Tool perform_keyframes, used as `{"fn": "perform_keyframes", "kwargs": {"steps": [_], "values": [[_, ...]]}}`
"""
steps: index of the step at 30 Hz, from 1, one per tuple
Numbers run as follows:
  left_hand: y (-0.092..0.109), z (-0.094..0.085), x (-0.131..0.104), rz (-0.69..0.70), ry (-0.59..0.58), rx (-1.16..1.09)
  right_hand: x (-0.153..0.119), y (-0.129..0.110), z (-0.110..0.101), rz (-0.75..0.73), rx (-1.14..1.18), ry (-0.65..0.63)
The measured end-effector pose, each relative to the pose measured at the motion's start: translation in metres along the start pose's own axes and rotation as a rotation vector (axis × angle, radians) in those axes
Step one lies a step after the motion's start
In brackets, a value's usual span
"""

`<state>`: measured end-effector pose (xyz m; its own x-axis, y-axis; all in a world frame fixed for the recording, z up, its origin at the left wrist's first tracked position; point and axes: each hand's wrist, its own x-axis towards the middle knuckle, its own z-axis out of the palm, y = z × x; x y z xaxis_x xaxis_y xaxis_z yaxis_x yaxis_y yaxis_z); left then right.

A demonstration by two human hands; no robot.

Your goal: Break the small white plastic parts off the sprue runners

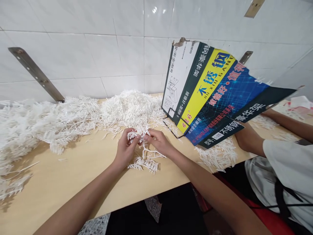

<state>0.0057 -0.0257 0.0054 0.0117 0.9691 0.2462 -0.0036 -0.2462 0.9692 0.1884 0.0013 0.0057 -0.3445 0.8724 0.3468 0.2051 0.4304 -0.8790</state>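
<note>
My left hand (126,145) is closed around a small bunch of white branching plastic pieces (132,134). Beside it, my right hand (158,141) pinches the same white plastic, its thumb close to the left thumb. A thin white plastic runner (154,152) hangs below the fingers, looking like a moulding sprue. Under the hands, a few loose white pieces (144,164) lie on the wooden tabletop (97,176). Just behind them rises a heap of similar white pieces (133,107). The exact spot where the fingertips meet the plastic is partly hidden.
A larger white pile (31,127) spreads along the left. To the right, a printed cardboard sheet (207,94) stands tilted on a black wire stand (174,125). Behind it, another person's arm (251,140) shows near more white pieces (218,155). A metal bracket (36,73) projects from the tiled wall.
</note>
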Motion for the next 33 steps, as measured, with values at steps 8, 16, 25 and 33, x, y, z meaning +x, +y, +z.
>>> {"fn": "perform_keyframes", "kwargs": {"steps": [8,16,25,33], "values": [[-0.008,-0.008,0.005,0.107,-0.04,0.425,-0.001,0.006,0.008,0.093,0.119,0.201],[-0.011,-0.005,0.005,0.22,-0.1,0.518,0.001,0.014,0.012,0.146,0.195,0.144],[-0.017,-0.006,0.012,-0.111,-0.128,0.164,0.001,0.008,0.006,0.267,0.156,0.114],[-0.013,-0.01,0.016,-0.16,-0.104,0.017,0.003,0.007,0.006,0.221,0.094,0.059]]}}
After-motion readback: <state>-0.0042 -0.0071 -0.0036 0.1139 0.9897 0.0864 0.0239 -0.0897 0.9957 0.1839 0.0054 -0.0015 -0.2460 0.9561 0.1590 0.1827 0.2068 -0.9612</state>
